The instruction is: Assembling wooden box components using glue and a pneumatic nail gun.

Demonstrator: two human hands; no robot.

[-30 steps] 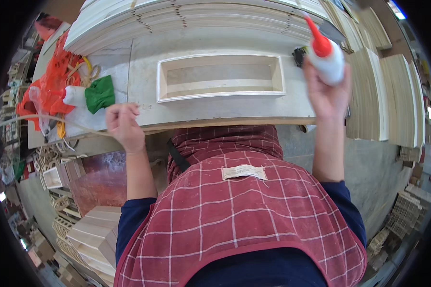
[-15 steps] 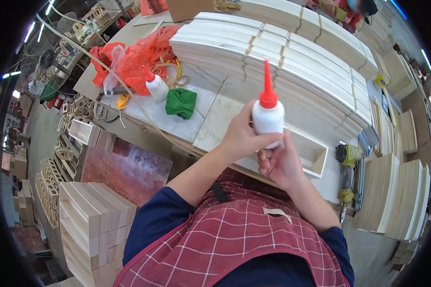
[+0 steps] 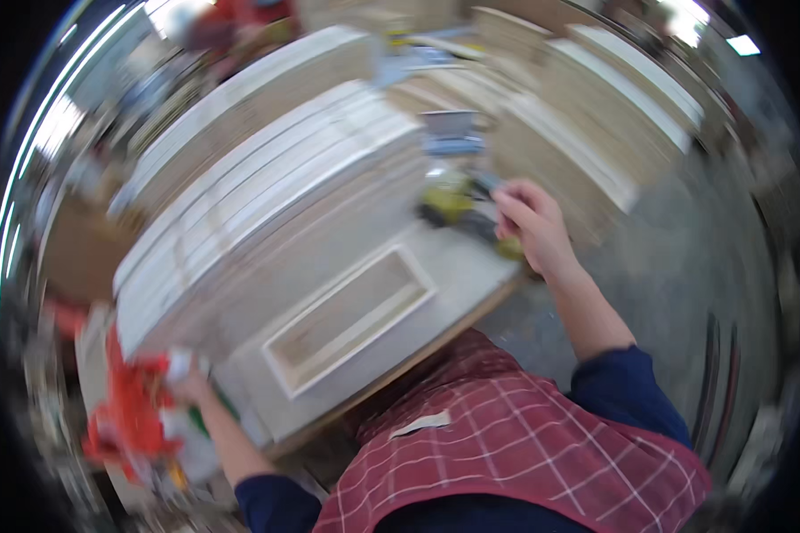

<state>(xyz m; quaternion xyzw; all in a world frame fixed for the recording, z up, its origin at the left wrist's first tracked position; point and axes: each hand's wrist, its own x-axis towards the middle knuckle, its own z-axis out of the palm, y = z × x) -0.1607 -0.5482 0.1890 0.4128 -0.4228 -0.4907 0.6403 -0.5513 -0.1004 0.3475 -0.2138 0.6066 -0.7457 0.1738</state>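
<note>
My left hand (image 3: 189, 387) reaches to the far left of the table. Through the blur it looks closed around a white squeeze bottle (image 3: 180, 363) with a red nozzle, tipped sideways beside a red plastic bag (image 3: 129, 404). A green cloth (image 3: 215, 414) shows partly behind that forearm. On the right, my right hand (image 3: 540, 229) has its fingers curled together above the table's right edge, next to a yellow-green and black power tool (image 3: 449, 202). Whether the fingertips touch the tool, or what they pinch, is smeared by motion.
A shallow open wooden box (image 3: 284, 377) lies on the table between my arms. Behind it, long stacks of pale boards (image 3: 267, 169) fill the table's back. More board stacks (image 3: 569, 147) stand to the right, beyond a grey floor (image 3: 667, 266).
My view has swung to the right. My hands have parted: the left has gone far left with the bottle, lowered and tipped. The right has let go of it and moved beside the power tool.
</note>
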